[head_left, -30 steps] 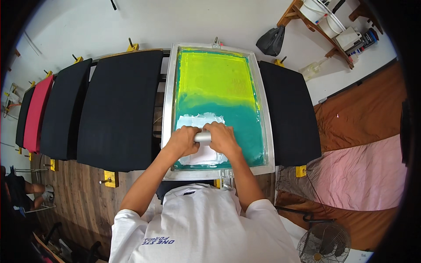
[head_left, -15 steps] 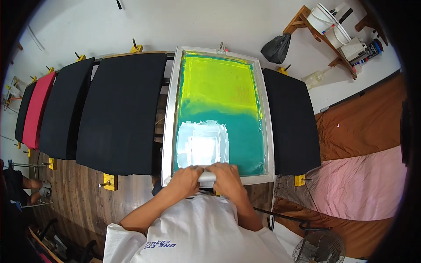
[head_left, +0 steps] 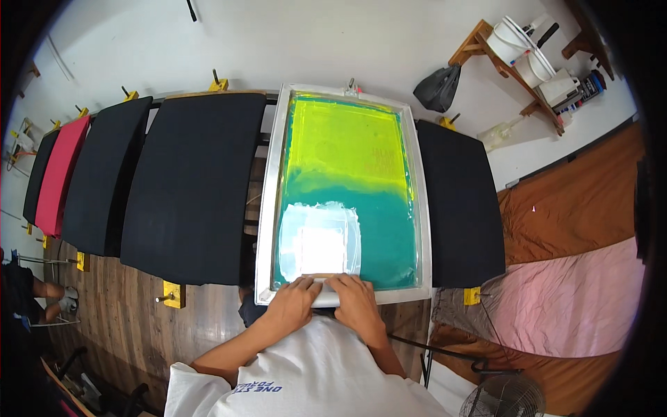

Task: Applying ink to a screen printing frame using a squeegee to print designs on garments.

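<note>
A screen-printing frame (head_left: 424,243) with a pale metal rim lies in front of me. Its teal mesh (head_left: 385,236) carries a yellow-green band over the far half. A white ink patch (head_left: 288,243) covers the near left part, with a bright glare on it. At the near end of the screen, my left hand (head_left: 293,304) and my right hand (head_left: 354,299) are side by side, fingers curled over a squeegee (head_left: 321,276). Only a thin wood-coloured strip of the squeegee shows between the fingers; the rest is hidden under both hands.
Black-covered printing boards (head_left: 191,187) stand left of the frame, with a red one (head_left: 61,177) further off; another black board (head_left: 464,201) is on the right. A shelf with white tubs (head_left: 511,38), a fan (head_left: 504,397) and a seated person's leg (head_left: 52,288) are around.
The whole view has shifted, so the frame and hands sit lower in the picture. Both hands stay at the screen's near end, and more of the squeegee's wood-coloured strip shows.
</note>
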Demonstrator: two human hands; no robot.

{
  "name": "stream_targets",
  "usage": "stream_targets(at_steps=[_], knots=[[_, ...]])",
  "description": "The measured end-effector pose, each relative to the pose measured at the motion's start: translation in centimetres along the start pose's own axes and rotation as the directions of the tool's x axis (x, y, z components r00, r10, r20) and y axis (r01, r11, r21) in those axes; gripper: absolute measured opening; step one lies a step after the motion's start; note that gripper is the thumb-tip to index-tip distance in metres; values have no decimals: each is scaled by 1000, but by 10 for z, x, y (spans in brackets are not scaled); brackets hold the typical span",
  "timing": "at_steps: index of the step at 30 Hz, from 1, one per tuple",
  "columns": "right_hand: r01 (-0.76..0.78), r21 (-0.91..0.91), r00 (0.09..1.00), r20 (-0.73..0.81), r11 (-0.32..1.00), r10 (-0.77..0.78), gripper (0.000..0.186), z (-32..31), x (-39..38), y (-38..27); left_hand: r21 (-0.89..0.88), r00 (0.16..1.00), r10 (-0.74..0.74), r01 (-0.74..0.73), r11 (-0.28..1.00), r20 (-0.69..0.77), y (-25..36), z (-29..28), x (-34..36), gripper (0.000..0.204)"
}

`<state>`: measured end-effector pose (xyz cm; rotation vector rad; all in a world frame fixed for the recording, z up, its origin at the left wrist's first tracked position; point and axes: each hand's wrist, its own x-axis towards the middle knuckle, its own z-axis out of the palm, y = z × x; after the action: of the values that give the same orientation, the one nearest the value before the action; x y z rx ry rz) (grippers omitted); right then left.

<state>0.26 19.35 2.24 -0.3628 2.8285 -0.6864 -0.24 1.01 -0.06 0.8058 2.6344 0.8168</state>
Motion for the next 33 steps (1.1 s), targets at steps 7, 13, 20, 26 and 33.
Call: stream_targets(at_steps=[7,13,20,26,33], knots=[[38,-136,994,-94,990,-51,49,-14,69,16,-37,972,-29,21,999,-231,-27,-23,66,42],[20,-74,997,-79,997,-26,55,19,24,12,115,989,32,-15,993,-146,-23,14,25,59],[-19,-72,999,38,997,22,51,-16,43,1,-33,991,-30,26,999,-130,-9,-24,42,48],[42,-86,991,-126,995,-53,49,21,44,15,-29,971,40,-48,998,-236,-31,2,41,53],[44,-113,978,-197,993,-66,42,11,53,15,-77,968,17,-37,996,-250,-20,-12,53,61]])
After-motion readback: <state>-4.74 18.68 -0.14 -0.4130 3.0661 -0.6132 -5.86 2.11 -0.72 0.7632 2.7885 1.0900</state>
